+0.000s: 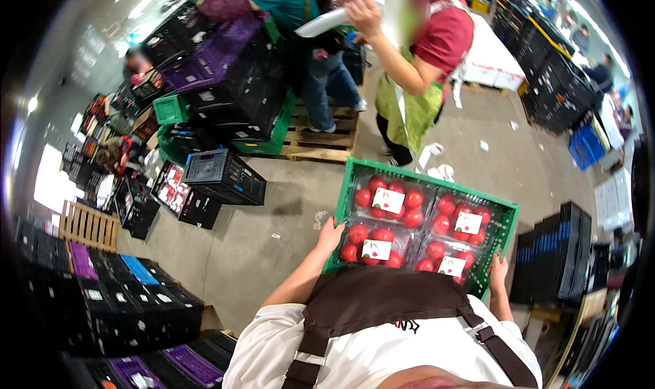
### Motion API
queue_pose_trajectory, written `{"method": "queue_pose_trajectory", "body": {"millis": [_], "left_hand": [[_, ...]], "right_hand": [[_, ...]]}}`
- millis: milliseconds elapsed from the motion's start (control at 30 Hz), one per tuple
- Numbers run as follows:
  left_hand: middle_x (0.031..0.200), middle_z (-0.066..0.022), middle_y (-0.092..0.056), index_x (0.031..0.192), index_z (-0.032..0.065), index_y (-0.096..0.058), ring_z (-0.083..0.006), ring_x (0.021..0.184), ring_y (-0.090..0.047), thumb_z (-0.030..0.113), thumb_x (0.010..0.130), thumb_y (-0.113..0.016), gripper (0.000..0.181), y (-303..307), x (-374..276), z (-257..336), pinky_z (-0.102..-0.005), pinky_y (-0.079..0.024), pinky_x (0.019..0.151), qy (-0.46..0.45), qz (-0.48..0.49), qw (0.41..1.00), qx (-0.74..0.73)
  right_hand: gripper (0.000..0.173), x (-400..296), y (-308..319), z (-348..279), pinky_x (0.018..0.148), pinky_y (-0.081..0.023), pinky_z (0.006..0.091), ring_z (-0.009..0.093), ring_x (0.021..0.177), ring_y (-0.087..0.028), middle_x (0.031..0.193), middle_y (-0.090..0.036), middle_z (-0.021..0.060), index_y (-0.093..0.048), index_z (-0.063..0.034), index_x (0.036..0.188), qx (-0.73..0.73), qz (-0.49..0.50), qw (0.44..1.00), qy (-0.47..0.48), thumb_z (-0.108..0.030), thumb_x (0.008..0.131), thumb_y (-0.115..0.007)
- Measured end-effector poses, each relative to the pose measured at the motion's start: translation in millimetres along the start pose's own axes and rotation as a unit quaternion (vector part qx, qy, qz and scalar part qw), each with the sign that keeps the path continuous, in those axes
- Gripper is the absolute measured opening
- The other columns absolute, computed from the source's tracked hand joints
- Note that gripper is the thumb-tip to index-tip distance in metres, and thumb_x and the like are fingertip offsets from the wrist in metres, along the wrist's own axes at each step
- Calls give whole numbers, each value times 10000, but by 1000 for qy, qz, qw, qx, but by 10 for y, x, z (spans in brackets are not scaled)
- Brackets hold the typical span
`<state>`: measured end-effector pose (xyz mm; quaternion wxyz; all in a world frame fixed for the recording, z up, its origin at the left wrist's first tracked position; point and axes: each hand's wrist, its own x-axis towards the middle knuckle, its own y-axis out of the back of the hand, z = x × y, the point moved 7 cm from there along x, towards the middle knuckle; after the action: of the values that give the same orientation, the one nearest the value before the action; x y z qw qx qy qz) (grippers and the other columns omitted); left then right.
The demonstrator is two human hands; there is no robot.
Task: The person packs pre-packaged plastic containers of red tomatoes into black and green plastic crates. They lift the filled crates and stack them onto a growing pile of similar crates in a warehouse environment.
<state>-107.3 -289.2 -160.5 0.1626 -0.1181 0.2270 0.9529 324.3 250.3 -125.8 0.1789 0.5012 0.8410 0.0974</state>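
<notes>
A green plastic crate is held level against the front of my brown apron. Inside it lie several clear plastic punnets of red tomatoes, each with a white label. My left hand grips the crate's left wall, and my right hand grips its right wall. The fingers of both hands are partly hidden by the crate. The apron covers the crate's near edge.
A person in a red shirt and green apron stands just beyond the crate, holding white sheeting. Another in teal is at stacked black and purple crates by a wooden pallet. Black crates stand right; a black crate stack stands left.
</notes>
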Motion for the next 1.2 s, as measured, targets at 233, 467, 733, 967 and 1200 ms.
{"method": "queue_pose_trajectory", "body": {"millis": [233, 467, 733, 967, 1200], "left_hand": [[874, -113, -617, 980, 11, -544, -208, 826, -570, 160, 916, -579, 167, -320, -63, 449, -383, -476, 779, 16, -151, 988, -19], [836, -67, -594, 937, 18, -533, -184, 781, -549, 125, 892, -579, 125, -1295, 790, 360, -338, -457, 741, -94, -264, 960, -24], [883, -144, -623, 979, 2, -559, -261, 816, -593, 153, 862, -584, 193, -2236, 1583, 426, -378, -471, 759, -167, -352, 920, 32], [916, -249, -618, 988, -25, -526, -413, 881, -598, 178, 849, -568, 249, -2711, 1687, 580, -453, -466, 800, -158, -387, 908, 34], [996, -274, -630, 1035, -23, -549, -449, 984, -600, 188, 846, -561, 284, -3134, 1882, 746, -494, -469, 847, -142, -392, 904, 93]], "right_hand": [[152, -1322, 589, 588, 457, -342, 233, 62, 496, -428, 611, -459, -52, -543, -119, 874, 42, 136, 989, -48, -234, 963, -589], [173, -2116, 516, 1019, 456, -351, 236, 76, 490, -439, 615, -467, -44, -540, -124, 844, 87, 282, 945, -139, -237, 955, -609], [182, -2513, 80, 1570, 451, -363, 253, 87, 495, -446, 630, -466, -32, -523, -124, 852, 66, 383, 897, -211, -251, 957, -601], [195, -2424, 369, 1520, 463, -366, 268, 101, 505, -439, 621, -456, -20, -512, -111, 849, 54, 389, 893, -220, -252, 956, -593], [226, -2133, 445, 1585, 477, -395, 298, 128, 505, -464, 611, -466, 5, -510, -84, 841, 34, 358, 904, -232, -262, 959, -584]]}}
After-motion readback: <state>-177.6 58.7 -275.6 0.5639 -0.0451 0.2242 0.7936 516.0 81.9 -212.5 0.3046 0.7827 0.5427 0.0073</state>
